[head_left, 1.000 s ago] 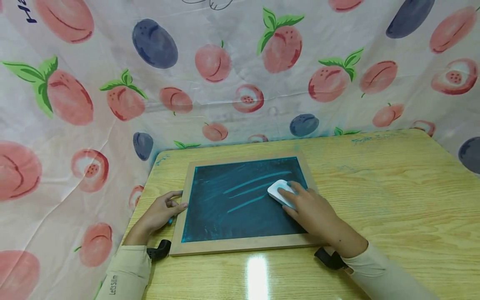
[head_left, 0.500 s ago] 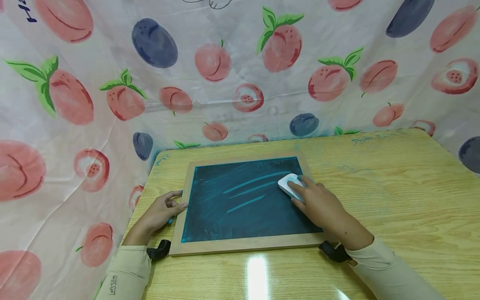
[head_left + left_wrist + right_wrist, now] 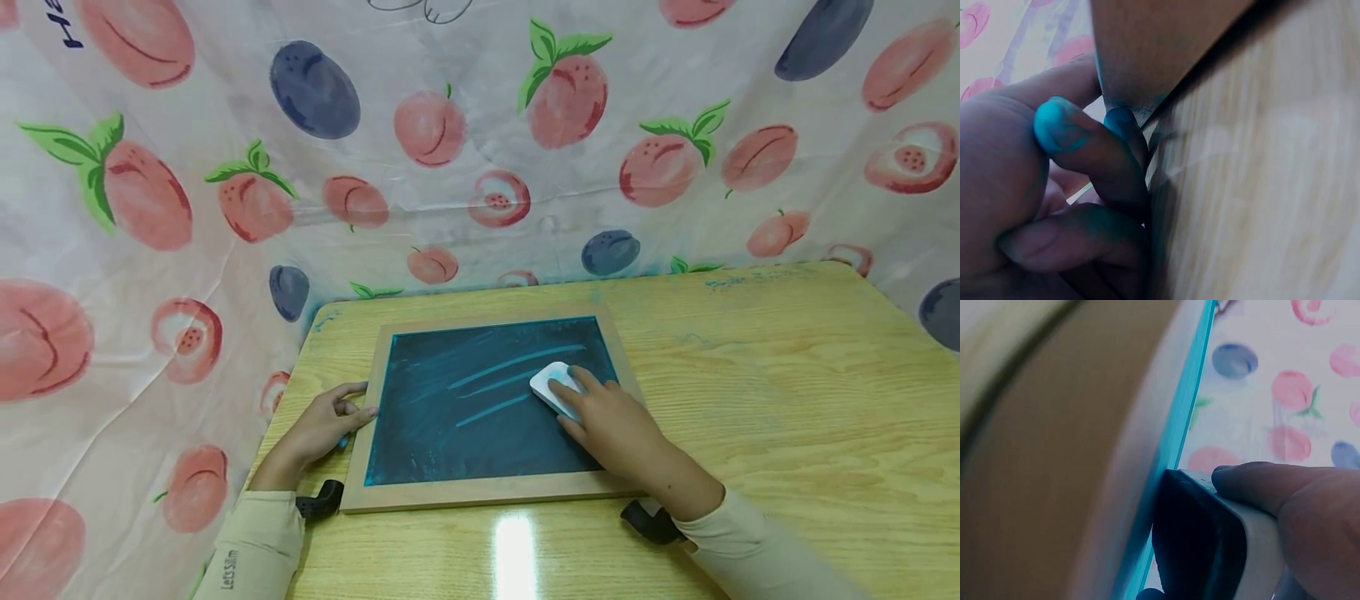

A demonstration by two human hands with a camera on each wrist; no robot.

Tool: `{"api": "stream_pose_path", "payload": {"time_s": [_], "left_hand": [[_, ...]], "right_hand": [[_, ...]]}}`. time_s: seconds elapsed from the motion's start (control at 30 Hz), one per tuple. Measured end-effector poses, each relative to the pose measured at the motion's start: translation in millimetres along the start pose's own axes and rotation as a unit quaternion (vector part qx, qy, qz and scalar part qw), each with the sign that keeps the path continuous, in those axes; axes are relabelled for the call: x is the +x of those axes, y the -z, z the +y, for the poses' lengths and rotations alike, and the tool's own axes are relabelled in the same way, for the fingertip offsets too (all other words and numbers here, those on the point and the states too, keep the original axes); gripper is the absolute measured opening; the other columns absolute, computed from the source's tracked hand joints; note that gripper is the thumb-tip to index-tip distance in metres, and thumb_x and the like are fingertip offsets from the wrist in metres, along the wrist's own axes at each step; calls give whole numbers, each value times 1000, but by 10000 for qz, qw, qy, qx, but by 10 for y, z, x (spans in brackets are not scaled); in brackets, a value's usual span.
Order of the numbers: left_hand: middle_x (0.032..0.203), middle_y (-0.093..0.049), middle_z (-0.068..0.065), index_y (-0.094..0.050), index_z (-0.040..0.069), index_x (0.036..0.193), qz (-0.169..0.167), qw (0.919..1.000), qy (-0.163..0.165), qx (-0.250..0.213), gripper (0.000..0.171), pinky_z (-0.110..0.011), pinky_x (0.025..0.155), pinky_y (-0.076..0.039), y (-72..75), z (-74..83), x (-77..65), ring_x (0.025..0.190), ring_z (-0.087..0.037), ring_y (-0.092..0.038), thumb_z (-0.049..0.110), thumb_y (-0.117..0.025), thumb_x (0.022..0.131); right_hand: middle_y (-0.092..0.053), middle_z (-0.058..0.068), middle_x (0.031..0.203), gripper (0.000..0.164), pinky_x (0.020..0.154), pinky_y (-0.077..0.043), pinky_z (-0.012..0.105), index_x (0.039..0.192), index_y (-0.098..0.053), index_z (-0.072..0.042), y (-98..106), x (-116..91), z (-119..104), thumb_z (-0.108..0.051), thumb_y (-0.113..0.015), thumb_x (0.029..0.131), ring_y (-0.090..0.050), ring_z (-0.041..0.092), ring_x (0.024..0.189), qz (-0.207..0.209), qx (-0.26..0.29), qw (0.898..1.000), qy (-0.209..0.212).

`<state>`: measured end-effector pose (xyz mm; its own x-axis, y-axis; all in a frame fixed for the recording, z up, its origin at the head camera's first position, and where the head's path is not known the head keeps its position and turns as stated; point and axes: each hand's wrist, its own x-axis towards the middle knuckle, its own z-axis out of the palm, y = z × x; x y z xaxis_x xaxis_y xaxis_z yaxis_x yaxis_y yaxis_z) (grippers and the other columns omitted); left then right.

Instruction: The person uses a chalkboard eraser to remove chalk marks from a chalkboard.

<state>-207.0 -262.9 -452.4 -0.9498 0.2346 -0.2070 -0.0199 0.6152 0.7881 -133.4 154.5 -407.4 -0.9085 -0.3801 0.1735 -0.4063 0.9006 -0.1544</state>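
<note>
A wooden-framed chalkboard lies flat on the table, with several blue-green chalk strokes across its dark surface. My right hand grips a white chalkboard eraser against the board, right of centre; the right wrist view shows the eraser's dark pad near the frame's inner edge. At the board's left side, my left hand holds the frame, thumb on top. In the left wrist view its other fingers curl beside the frame's outer side, with blue-green stains on the fingertips.
The yellow wood-grain table reaches right past the board and carries blue-green smudges at its back edge. A fruit-printed cloth hangs behind and along the left. Black wrist-worn devices sit below the hands.
The right hand and eraser slid up and right toward the board's right side, then came back left and down. The left hand and the board stay in place.
</note>
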Motion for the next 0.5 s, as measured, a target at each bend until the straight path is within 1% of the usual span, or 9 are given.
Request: {"api": "stream_pose_path", "payload": {"time_s": [0.17, 0.37, 0.5], "left_hand": [[93, -65, -10, -35, 2, 154, -2, 10000, -17, -63, 67, -31, 63, -43, -2, -21, 5, 69, -17, -52, 30, -64, 100], [92, -65, -10, -36, 2, 153, -24, 9999, -45, -134, 69, -31, 62, -43, 10, 18, -18, 68, -17, -53, 32, -66, 98], [94, -66, -10, -34, 2, 154, -27, 9999, -18, -118, 69, -31, 61, -44, 12, 21, -8, 68, -17, -52, 31, -64, 99]], "right_hand": [[-50, 24, 145, 50, 83, -56, 55, 143, -57, -14, -21, 55, -251, -30, -68, 97, -64, 48, 103, -313, 134, 9993, 179], [-50, 21, 147, 48, 86, -55, 56, 143, -58, -18, -49, 115, -556, -32, -66, 98, -63, 49, 108, -558, 347, 9966, 495], [-49, 19, 149, 48, 87, -55, 55, 144, -57, -20, -64, 145, -670, -33, -66, 98, -62, 48, 112, -629, 470, 9949, 627]]}}
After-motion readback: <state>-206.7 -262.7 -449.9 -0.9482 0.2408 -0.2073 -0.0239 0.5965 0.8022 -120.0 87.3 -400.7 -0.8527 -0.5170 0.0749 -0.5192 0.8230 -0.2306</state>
